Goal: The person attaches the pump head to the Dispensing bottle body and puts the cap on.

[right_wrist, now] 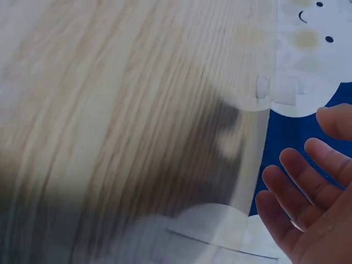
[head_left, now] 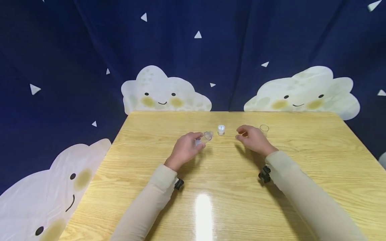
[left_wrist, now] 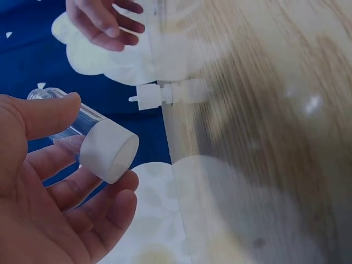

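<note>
My left hand (head_left: 186,149) holds a small clear cylindrical bottle (head_left: 207,136) between thumb and fingers. Its white end (left_wrist: 110,149) points down at the table in the left wrist view, while the transparent part runs up behind my thumb. Between the two hands, a small white nozzle-like piece (head_left: 221,130) stands on the table; its thin tip shows in the left wrist view. My right hand (head_left: 253,138) hovers to the right of that piece, fingers apart and slightly bent, holding nothing. Just behind the right hand stands a clear open-topped cylinder (head_left: 264,128), partly hidden by it.
The wooden table (head_left: 223,174) has a glossy surface with a bright light reflection near its front. A dark blue curtain (head_left: 229,53) with white clouds hangs right behind the table's far edge. Small dark cameras sit at both wrists.
</note>
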### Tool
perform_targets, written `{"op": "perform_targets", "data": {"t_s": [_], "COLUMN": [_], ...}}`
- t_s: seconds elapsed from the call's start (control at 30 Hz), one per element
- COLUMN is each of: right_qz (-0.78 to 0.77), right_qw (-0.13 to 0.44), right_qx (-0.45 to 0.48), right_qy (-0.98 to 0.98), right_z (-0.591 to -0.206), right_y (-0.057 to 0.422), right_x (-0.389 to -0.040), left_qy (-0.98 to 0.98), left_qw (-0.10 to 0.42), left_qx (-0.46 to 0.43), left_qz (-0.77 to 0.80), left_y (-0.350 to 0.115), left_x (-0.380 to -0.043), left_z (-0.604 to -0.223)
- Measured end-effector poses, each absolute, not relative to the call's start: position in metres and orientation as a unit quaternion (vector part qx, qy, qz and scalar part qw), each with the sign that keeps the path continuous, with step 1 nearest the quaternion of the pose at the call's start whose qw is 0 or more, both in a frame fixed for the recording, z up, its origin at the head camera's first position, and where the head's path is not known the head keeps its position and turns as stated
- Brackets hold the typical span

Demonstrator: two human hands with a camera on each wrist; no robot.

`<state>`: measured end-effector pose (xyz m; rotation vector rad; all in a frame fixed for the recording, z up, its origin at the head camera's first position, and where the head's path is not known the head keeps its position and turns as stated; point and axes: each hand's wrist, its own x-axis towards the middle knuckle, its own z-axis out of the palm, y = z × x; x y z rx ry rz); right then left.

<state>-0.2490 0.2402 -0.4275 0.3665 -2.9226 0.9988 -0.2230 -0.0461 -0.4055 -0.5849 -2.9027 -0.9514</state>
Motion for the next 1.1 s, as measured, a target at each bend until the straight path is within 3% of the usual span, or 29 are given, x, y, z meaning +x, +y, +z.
{"op": "perform_targets", "data": {"t_s": [0.43, 1.1], "right_qz": [0.345, 0.341], "right_qw": [-0.015, -0.017], "right_qx": [0.092, 0.096], "right_qy": [-0.934, -0.935], "right_z": [-0.435, -0.437], "right_y": [0.227, 0.199], "right_x": [-0.274, -0.293], "left_qy": [-0.936, -0.935], "left_qw": [0.008, -0.004], "left_qx": [-0.193, -0.196], "left_qz": [-0.294, -0.296], "left_y": [-0.047, -0.051], "left_x": [-0.220, -0.218], "left_z": [-0.408, -0.411]}}
